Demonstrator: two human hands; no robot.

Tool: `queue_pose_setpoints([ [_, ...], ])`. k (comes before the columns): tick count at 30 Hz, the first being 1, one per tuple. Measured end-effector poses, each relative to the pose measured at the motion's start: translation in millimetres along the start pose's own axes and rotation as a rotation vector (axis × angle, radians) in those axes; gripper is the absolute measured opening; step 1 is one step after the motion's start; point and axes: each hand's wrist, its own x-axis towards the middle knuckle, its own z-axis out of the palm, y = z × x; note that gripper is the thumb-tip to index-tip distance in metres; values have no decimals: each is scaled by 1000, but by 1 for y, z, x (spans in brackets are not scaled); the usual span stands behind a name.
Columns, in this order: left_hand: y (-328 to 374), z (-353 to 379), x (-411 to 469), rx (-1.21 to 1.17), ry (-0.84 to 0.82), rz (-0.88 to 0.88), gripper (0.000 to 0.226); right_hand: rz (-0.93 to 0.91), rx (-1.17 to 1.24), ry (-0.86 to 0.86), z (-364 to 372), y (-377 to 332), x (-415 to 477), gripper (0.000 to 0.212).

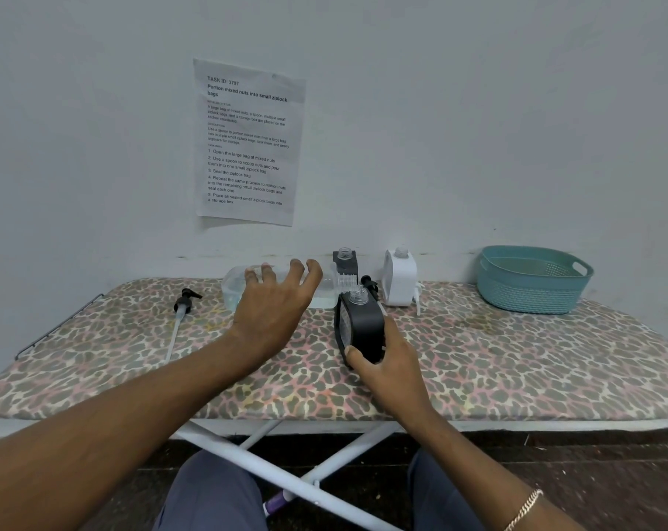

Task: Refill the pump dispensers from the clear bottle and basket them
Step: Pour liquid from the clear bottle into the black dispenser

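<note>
My left hand (273,304) grips the clear bottle (236,287), which is tipped on its side with its open threaded neck over the mouth of a black dispenser (359,325). My right hand (386,362) holds that black dispenser upright on the board, fingers wrapped round its lower body. A second black dispenser (345,261) and a white dispenser (400,277) stand uncapped by the wall. One black pump head with a long tube (181,312) lies at the left. Another black pump (368,282) and a white pump (417,295) lie between the bottles.
Everything sits on an ironing board with a leopard-print cover (497,358). A teal basket (531,279) stands at the far right by the wall. A printed sheet (248,141) is taped to the wall. The board's white legs (271,469) cross beneath.
</note>
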Motion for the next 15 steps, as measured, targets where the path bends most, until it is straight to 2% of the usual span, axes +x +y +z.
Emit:
queue_pose_setpoints([
  [15,0,0,0,0,9,8,81,-3,10,-1,-1,-3,-1,48],
])
